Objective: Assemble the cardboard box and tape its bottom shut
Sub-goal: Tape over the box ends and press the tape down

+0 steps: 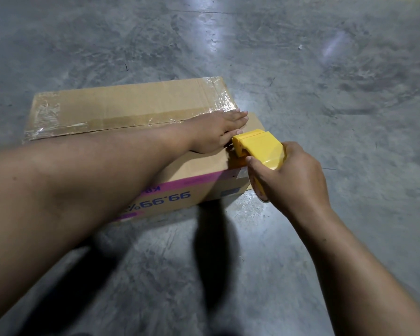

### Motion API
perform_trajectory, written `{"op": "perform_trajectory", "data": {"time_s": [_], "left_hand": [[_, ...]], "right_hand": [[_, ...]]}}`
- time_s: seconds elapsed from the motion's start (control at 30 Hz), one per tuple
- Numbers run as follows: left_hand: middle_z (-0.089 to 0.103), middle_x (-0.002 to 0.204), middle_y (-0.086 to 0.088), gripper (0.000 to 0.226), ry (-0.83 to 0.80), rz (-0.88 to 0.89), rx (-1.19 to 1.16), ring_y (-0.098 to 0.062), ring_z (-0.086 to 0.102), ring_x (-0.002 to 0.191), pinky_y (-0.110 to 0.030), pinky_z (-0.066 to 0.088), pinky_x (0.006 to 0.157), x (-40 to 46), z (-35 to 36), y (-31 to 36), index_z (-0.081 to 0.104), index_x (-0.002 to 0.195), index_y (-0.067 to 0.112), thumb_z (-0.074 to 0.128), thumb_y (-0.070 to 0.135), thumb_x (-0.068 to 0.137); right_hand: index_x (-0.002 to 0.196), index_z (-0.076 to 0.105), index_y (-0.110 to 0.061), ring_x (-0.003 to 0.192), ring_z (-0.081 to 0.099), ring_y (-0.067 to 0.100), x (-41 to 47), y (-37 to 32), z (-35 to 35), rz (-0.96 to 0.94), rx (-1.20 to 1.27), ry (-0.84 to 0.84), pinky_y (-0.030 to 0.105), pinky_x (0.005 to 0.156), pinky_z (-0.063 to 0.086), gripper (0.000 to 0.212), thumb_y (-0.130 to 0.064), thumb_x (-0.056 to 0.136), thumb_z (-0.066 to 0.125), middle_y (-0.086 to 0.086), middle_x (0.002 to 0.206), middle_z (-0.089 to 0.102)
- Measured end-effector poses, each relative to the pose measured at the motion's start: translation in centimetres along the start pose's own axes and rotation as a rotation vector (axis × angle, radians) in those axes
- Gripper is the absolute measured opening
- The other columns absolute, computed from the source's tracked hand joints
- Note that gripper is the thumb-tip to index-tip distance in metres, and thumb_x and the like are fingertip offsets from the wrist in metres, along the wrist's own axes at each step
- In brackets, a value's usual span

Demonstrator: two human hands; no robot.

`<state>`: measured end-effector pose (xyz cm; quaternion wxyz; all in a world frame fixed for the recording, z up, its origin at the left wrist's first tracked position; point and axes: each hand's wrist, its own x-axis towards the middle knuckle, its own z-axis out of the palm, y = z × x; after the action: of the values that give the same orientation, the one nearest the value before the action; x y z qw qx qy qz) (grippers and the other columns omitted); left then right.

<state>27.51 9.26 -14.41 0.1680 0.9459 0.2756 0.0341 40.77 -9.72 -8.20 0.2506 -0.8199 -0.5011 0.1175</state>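
Here the concrete floor [301, 93] carries the cardboard box [121, 110], which lies upside down, its printed side wall facing the camera with the lettering inverted, so the face turned upward is the bottom. The two bottom flaps meet along a seam [102, 129] that runs the length of the box. Clear tape [46, 112] already lies wrinkled over the box's far-left corner, along part of the seam and over its far-right corner, though how well it has stuck cannot be told.

The left hand [218, 132] reaches across the box and lies flat on its upper face near the right end, fingers straight and pressing down beside the seam, holding nothing. The right hand [289, 175] is curled round the handle of a yellow tape dispenser [257, 146], whose toothed front edge sits against the box's right end, just beside the left thumb; the roll shows as a sliver below the hand.

Judging by this, the box is assembled and the taping is well under way: a strip is being laid or cut at the right end. The next move likely calls for holding the flaps down firmly while the dispenser is tilted to tear the tape, then smoothing the loose end onto the side wall.
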Motion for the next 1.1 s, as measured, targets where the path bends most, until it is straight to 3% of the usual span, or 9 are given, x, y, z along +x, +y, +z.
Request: {"op": "perform_trajectory", "data": {"time_s": [0.27,0.47,0.7,1.1], "left_hand": [[0.016,0.162,0.002,0.055,0.002,0.010,0.007,-0.007,0.009,0.148,-0.020,0.002,0.117,0.1,-0.2,-0.5,0.028,0.152,0.016,0.032,0.042,0.104],[0.011,0.163,-0.001,0.057,-0.024,-0.011,0.072,-0.010,0.004,0.149,-0.020,-0.002,0.115,-0.1,-0.7,0.5,0.020,0.154,0.014,0.027,0.041,0.104],[0.004,0.163,-0.002,0.056,-0.069,0.063,0.130,-0.014,-0.001,0.150,-0.037,0.002,0.121,-1.1,1.0,2.3,0.011,0.155,0.014,0.025,0.033,0.105],[0.014,0.162,0.002,0.062,-0.029,0.036,0.056,-0.009,0.007,0.149,-0.028,0.004,0.119,0.5,0.4,1.1,0.023,0.154,0.018,0.028,0.050,0.101]], "right_hand": [[0.105,0.056,-0.021,0.073,0.054,0.022,-3.7,1.9,-0.5,0.028,0.071,0.036,0.032,0.058,0.037,0.052,-0.063,0.074,0.061,-0.002,0.081,0.059],[0.107,0.057,-0.021,0.075,0.052,0.021,-3.7,1.8,-0.7,0.014,0.084,0.048,0.030,0.060,0.037,0.055,-0.064,0.074,0.061,-0.001,0.087,0.061],[0.108,0.058,-0.020,0.078,0.057,0.022,-3.9,1.7,-1.1,0.012,0.091,0.035,0.031,0.061,0.039,0.056,-0.064,0.074,0.061,-0.002,0.088,0.062],[0.110,0.053,-0.023,0.077,0.056,0.024,-5.6,3.6,0.1,0.040,0.121,0.041,0.033,0.060,0.040,0.054,-0.063,0.075,0.061,0.001,0.086,0.061]]}}
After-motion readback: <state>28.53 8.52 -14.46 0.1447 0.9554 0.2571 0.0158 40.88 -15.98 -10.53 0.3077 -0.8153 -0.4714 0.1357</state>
